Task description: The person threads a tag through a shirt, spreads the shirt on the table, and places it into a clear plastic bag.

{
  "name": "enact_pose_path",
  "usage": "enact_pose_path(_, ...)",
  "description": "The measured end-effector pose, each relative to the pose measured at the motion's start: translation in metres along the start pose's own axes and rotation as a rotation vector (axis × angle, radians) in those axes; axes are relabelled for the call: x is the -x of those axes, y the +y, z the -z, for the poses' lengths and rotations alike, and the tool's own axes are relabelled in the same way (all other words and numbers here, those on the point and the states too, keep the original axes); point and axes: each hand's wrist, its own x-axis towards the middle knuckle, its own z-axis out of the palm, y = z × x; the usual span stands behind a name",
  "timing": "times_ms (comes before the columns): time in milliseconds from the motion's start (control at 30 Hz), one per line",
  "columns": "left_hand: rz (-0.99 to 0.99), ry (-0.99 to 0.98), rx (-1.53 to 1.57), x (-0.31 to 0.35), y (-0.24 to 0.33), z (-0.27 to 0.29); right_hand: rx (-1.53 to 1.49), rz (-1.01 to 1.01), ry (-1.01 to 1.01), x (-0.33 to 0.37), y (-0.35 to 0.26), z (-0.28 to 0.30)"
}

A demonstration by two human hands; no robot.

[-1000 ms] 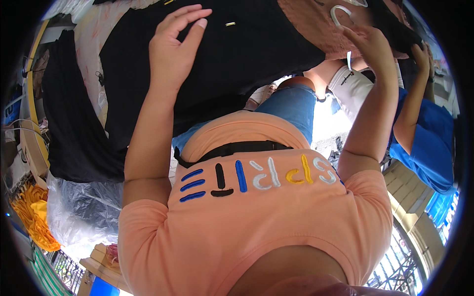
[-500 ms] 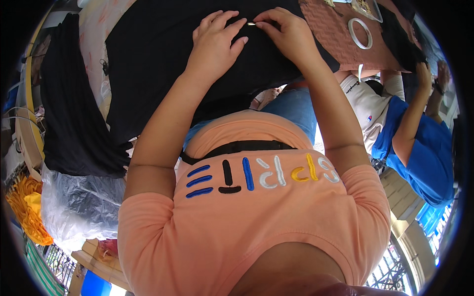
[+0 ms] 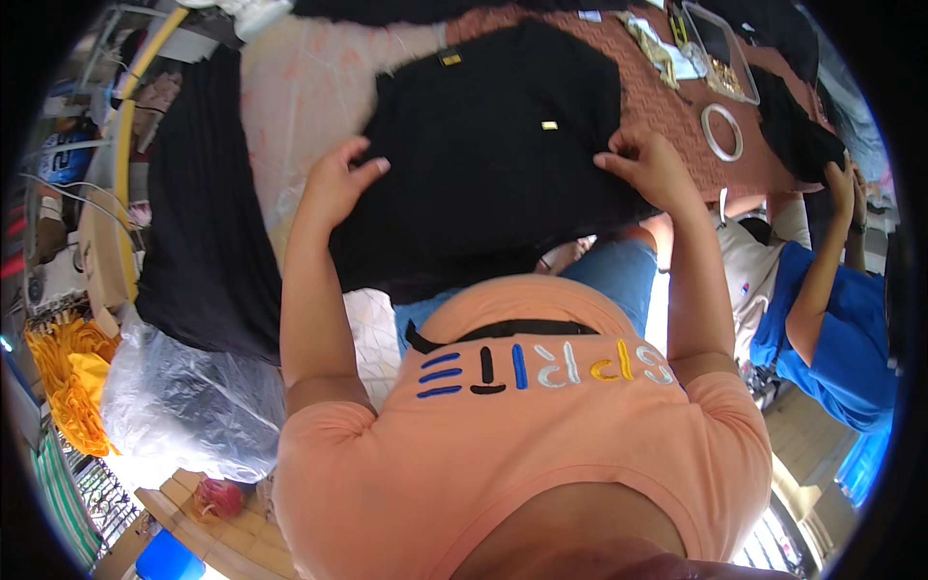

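A black shirt [image 3: 483, 184] lies spread over the table, its collar end away from me and its lower edge by my lap. A small gold-coloured metal tag [image 3: 550, 126] sits on its upper right part, and a dark label [image 3: 451, 58] with yellow shows at the neck. On the shirt's left side, my left hand [image 3: 346, 186] has its fingers bent at the cloth edge, thumb over the fabric; it is slightly blurred. My right hand [image 3: 650, 169] grips the right side, with thumb and bent forefinger at the cloth. Neither hand touches the tag.
At right are a white ring-shaped roll [image 3: 722, 132] and a clear box [image 3: 720, 58] of small gold-coloured pieces. Beyond them a co-worker in blue [image 3: 831, 338] handles black cloth. More black fabric [image 3: 198, 213] hangs at left, above a clear plastic bag [image 3: 184, 406].
My hands have come away from the small metal piece and moved apart to the shirt's two sides. The metal tag, collar and neck label now show.
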Motion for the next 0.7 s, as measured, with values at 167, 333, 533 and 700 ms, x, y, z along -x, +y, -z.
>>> enact_pose_path(167,-0.292,0.010,0.673,0.028,0.031,0.102,-0.857,-0.150,-0.028,0.005,-0.045,0.080)
enact_pose_path(333,-0.414,0.412,0.308,-0.083,0.094,0.193,-0.573,-0.010,0.399,-0.096,-0.092,0.146)
enact_pose_path(533,-0.564,0.673,0.077,-0.063,0.124,0.089,-0.262,0.308,0.539,-0.123,-0.087,0.117)
enact_pose_path(700,-0.678,0.125,0.069,-0.002,0.124,-0.030,-0.491,0.024,0.291,-0.018,-0.043,0.109)
